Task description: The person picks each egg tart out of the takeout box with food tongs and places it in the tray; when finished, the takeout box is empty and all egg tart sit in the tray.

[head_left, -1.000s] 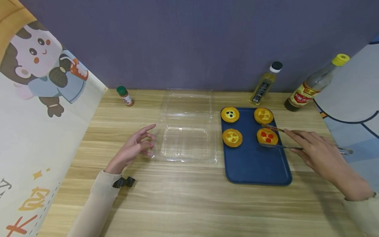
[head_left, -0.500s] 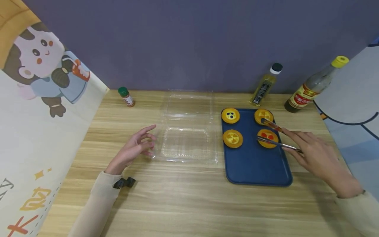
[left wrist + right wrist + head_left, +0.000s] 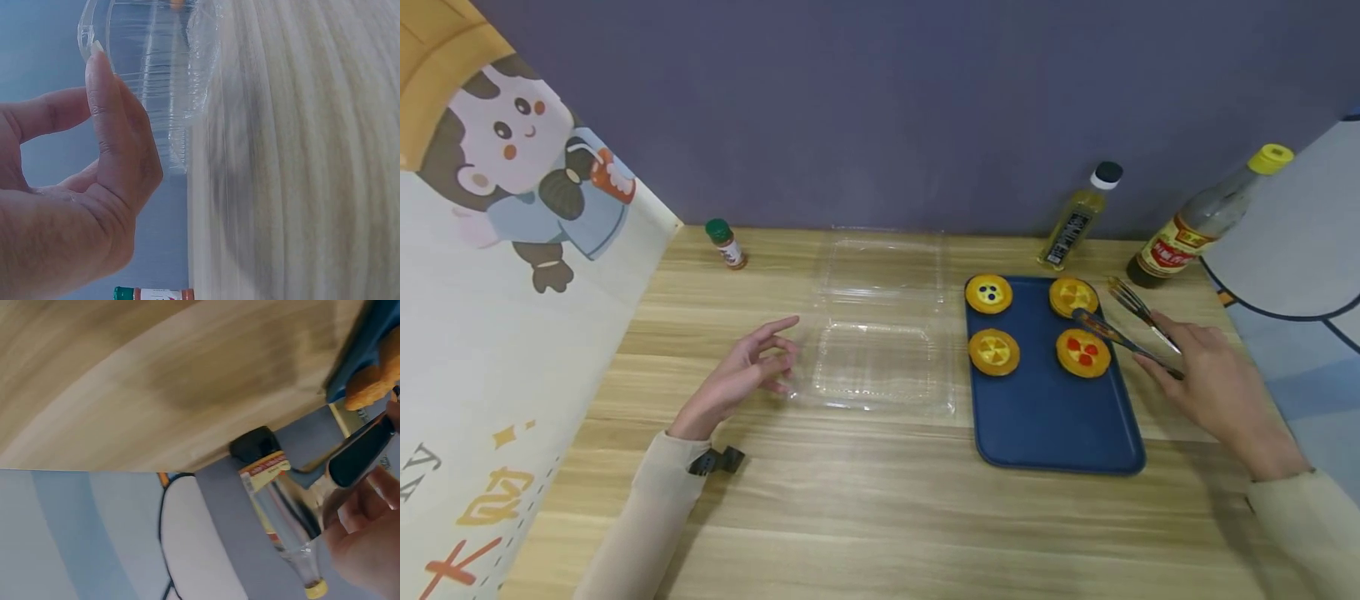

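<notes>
The tongs (image 3: 1123,327) have opened wider and swung off the red-topped tart (image 3: 1083,352).

Two bare hands, no gloves, no rings or watch seen. Left hand (image 3: 737,379): slim fingers, short plain nails; thumbnail shows pale and unpainted in left wrist view. Right hand (image 3: 1213,387): same build, nails not clear. Both arms in long sleeves, pale beige/cream, thin close-fitting knit, cuffs ending at wrists. Left sleeve (image 3: 647,508): small black clip-like piece (image 3: 715,460) at cuff, prob. wrist cam mount. Right sleeve (image 3: 1303,529): cuff plain, cam mount not visible.
</notes>
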Motion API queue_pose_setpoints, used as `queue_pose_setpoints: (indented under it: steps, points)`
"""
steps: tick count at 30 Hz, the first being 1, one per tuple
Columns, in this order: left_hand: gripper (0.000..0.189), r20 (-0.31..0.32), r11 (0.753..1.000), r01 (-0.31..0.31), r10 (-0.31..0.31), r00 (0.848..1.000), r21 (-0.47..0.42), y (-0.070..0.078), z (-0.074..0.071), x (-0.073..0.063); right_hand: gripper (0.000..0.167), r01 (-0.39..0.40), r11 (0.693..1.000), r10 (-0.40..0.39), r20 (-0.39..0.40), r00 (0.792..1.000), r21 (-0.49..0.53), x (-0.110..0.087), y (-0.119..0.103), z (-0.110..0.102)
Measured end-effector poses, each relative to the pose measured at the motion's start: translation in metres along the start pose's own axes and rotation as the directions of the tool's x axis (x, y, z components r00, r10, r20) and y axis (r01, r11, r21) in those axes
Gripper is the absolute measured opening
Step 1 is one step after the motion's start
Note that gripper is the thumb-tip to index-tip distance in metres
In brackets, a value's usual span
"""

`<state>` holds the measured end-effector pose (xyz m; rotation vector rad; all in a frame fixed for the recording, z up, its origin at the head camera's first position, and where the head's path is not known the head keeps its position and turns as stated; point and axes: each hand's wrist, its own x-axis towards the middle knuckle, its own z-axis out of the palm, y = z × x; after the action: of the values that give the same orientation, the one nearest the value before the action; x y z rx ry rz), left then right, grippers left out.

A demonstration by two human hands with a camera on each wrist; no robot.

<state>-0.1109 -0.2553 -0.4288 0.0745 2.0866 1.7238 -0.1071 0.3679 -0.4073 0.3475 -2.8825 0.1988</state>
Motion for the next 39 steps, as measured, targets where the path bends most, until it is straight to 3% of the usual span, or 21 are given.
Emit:
queue_pose_setpoints:
  steps: [6, 13, 22, 35, 39]
  points:
    - [0.069, 0.006, 1.000, -0.004, 0.004, 1.000, -0.004, 0.000, 0.000, 0.002, 0.075, -0.108, 0.992, 0.107, 0.030, 0.994, 0.061, 0.002, 0.021, 0.008]
    - [0.071, 0.018, 1.000, -0.012, 0.012, 1.000, -0.005, -0.001, 0.001, 0.000, 0.082, -0.269, 0.958, 0.252, 0.157, 0.955, 0.100, -0.003, 0.039, 0.017]
    - [0.069, 0.006, 1.000, -0.010, 0.010, 1.000, -0.006, -0.005, -0.003, -0.003, 0.080, -0.279, 0.958, 0.265, 0.172, 0.949, 0.065, -0.006, 0.043, 0.024]
    - [0.071, -0.007, 1.000, -0.013, 0.013, 1.000, -0.008, -0.004, -0.003, -0.003, 0.092, -0.327, 0.944, 0.311, 0.235, 0.921, 0.034, -0.002, 0.036, 0.020]
    - [0.071, -0.040, 1.000, -0.004, 0.005, 0.999, 0.024, -0.001, -0.002, -0.005, 0.089, -0.294, 0.955, 0.280, 0.192, 0.941, 0.049, -0.002, 0.028, 0.018]
